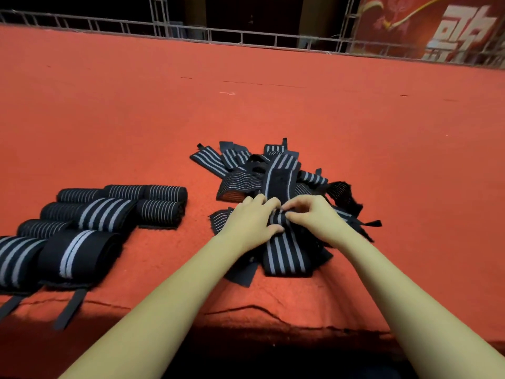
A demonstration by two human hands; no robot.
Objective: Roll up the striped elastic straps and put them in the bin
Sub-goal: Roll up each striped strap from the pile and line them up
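A heap of loose black straps with white stripes (pixel 273 173) lies on the red carpeted surface (pixel 246 105), a little right of centre. One striped strap (pixel 285 254) runs from the heap toward me. My left hand (pixel 251 221) and my right hand (pixel 311 214) meet on it, fingers curled and pinching the small roll at its far end. Several rolled-up striped straps (pixel 90 217) lie in a group at the left. No bin is in view.
The red carpet ends in a rumpled front edge (pixel 246 310) just below my forearms. A metal truss railing (pixel 246 36) runs along the far side, and a red banner (pixel 437 26) hangs at the back right.
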